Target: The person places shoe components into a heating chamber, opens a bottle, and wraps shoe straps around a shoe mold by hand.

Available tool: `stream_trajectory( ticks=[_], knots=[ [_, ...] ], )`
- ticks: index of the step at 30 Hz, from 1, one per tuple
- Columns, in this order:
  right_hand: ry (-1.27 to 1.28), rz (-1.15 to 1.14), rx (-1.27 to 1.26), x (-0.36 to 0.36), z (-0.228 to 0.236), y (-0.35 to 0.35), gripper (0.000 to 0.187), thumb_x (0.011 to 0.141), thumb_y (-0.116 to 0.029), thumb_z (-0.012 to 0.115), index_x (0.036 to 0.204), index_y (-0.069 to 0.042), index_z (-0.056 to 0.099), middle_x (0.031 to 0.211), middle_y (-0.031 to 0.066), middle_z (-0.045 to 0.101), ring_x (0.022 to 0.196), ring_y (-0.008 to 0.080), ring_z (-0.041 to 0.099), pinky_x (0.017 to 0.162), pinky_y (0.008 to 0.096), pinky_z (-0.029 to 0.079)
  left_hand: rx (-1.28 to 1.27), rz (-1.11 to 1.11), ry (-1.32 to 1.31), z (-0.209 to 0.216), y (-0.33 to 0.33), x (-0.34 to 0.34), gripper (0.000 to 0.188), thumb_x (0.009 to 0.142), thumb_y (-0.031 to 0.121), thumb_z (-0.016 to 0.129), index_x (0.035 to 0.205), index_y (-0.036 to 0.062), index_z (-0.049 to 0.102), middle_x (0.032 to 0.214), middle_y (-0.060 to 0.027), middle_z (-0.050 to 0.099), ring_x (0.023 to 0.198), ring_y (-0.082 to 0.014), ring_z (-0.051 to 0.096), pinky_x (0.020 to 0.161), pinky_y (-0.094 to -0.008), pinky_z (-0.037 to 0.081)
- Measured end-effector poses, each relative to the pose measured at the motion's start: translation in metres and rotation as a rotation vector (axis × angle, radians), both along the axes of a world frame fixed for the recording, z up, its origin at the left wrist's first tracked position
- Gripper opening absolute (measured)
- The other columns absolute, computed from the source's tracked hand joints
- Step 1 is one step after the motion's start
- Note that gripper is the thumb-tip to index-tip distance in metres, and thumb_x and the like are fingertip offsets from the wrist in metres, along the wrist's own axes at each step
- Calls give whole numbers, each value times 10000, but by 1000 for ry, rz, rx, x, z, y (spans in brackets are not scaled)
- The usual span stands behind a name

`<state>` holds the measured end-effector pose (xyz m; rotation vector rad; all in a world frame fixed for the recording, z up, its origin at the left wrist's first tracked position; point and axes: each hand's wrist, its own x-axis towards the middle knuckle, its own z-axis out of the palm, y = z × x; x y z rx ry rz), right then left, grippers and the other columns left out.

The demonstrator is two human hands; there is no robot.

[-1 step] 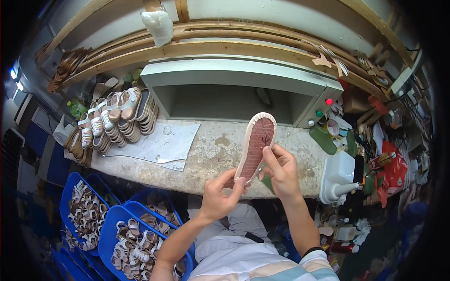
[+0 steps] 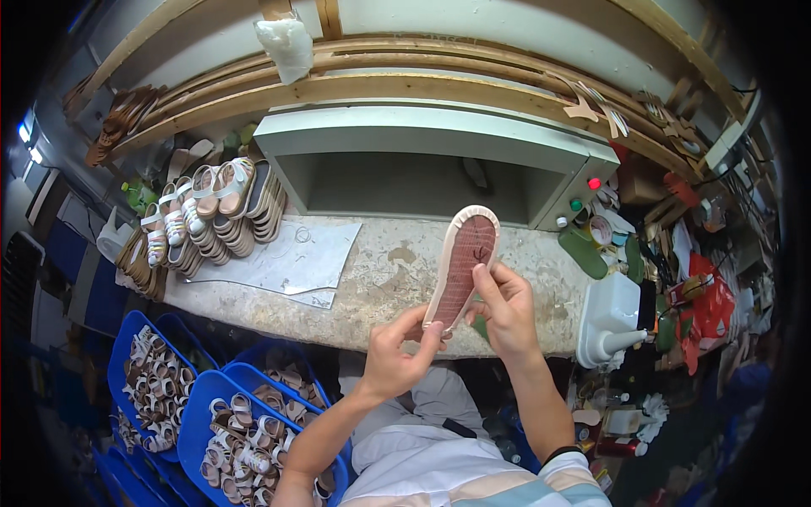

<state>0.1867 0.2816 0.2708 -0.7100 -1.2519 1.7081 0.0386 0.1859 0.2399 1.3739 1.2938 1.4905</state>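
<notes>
Above the front of the workbench I hold up a shoe insole (image 2: 460,270). Its reddish-brown face is toward me, with dark marks on it and a pale, pleated edge folded round its rim. My left hand (image 2: 402,353) pinches the narrow lower end between thumb and fingers. On the right edge, about halfway up, my right hand (image 2: 507,308) grips it, with the thumb on the brown face and the fingers behind, mostly hidden. The insole tilts slightly right at its rounded top.
Behind the insole stands a grey open-fronted box (image 2: 414,182) with red and green lights. Stacked sandals (image 2: 224,190) and a white sheet (image 2: 312,253) lie left on the workbench (image 2: 389,287). Blue bins (image 2: 196,414) of sandals stand below. A white container (image 2: 610,308) sits at right.
</notes>
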Motion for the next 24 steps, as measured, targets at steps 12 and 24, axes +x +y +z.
stream_trajectory(
  ticks=[12, 24],
  knots=[
    [84, -33, -29, -7, -25, -14, 224, 996, -183, 618, 1097, 12, 663, 889, 19, 677, 684, 37, 535, 594, 210, 426, -23, 33, -2, -9, -9, 2, 235, 962, 2, 576, 1164, -112, 613, 928, -141, 720, 769, -168, 720, 677, -275, 608],
    [131, -23, -105, -15, -34, -12, 225, 981, -146, 638, 1136, 16, 647, 1023, 50, 692, 839, 67, 614, 736, 235, 493, 54, 99, 111, -19, -11, 7, 234, 929, 0, 623, 1144, -90, 641, 892, -139, 733, 719, -162, 727, 622, -262, 577]
  ],
)
